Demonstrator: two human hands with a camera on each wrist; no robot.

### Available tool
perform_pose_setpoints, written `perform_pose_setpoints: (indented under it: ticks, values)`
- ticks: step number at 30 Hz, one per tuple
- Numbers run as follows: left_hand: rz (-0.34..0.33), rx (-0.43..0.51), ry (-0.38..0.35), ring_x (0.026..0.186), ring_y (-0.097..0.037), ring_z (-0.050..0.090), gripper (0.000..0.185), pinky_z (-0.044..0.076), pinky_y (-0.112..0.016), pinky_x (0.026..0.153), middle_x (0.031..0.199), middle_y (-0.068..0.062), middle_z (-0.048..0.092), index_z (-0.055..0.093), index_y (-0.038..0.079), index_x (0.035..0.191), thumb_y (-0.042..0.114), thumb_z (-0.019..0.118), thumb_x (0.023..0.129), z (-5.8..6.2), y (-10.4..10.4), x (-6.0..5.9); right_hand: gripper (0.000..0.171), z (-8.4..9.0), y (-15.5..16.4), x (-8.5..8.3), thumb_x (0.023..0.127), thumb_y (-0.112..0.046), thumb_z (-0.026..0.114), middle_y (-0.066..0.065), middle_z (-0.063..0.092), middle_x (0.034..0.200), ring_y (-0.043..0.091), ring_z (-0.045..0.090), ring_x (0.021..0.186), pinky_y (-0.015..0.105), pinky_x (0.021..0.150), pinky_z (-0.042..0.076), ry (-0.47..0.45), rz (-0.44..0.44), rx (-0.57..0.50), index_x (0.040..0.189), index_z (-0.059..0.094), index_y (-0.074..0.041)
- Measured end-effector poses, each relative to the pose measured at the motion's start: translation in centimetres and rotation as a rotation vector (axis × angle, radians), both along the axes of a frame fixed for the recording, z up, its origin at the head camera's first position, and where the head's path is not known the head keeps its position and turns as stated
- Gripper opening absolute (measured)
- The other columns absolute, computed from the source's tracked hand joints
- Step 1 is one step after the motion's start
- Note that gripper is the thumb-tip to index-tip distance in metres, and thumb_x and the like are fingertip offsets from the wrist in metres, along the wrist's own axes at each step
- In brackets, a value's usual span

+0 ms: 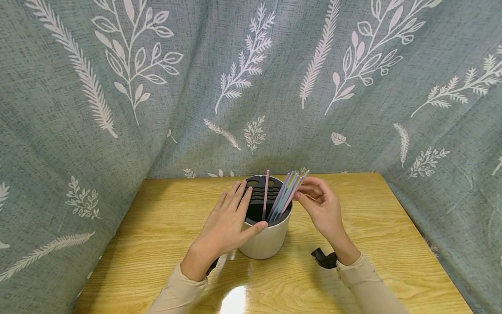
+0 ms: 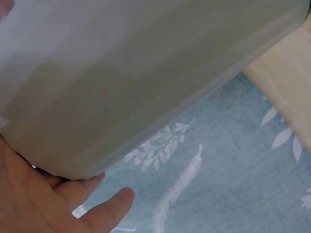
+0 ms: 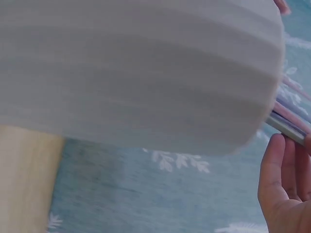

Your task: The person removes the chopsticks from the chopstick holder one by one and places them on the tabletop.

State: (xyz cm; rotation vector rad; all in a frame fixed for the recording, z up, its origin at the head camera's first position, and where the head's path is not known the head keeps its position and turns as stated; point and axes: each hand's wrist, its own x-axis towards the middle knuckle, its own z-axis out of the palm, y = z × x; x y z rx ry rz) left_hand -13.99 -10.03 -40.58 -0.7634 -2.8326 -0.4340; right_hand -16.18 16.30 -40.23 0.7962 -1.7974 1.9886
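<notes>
A white ribbed desk organizer (image 1: pixel 262 244) with a black slotted insert (image 1: pixel 256 194) stands upright on the table. My left hand (image 1: pixel 225 224) rests on its left rim, fingers straight over the top and thumb along the front edge. Several thin pastel sticks (image 1: pixel 284 196) lean to the right inside it, while a lone pink stick (image 1: pixel 266 192) stands nearer the middle. At the right rim, my right hand (image 1: pixel 323 209) pinches at the leaning sticks with bent fingers and thumb. In the right wrist view, its fingertips meet the sticks (image 3: pixel 291 124) just beyond the rim.
The wooden table (image 1: pixel 392 244) carries the organizer near its back edge. A patterned blue-grey cloth (image 1: pixel 274 87) hangs behind and along both sides. Black straps (image 1: pixel 325 258) show at the wrists.
</notes>
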Motion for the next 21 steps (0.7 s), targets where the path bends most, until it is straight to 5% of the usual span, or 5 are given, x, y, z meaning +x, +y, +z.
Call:
perform_pose_setpoints:
  ticks: [14,21]
  values:
    - [0.001,-0.011,0.001,0.152,-0.03,0.008,0.099,0.013,-0.049,0.12,0.166,-0.014,0.013,0.021,0.005,0.16,0.079,0.029,0.094,0.1,0.0,0.1,0.034,7.4,1.8,-1.6,0.089,0.02,0.062,0.02,0.068,0.101,0.027,0.071,0.091,0.037,0.079,0.059,0.197,-0.021,-0.077,0.121,0.05,0.021]
    - [-0.004,-0.011,0.004,0.152,-0.029,0.007,0.099,0.014,-0.049,0.12,0.166,-0.014,0.012,0.021,0.005,0.16,0.078,0.03,0.094,0.1,-0.1,0.1,0.034,10.3,3.4,-1.7,0.088,0.023,0.059,0.023,0.066,0.097,0.034,0.071,0.089,0.038,0.078,0.059,0.168,0.002,-0.336,0.121,0.052,0.016]
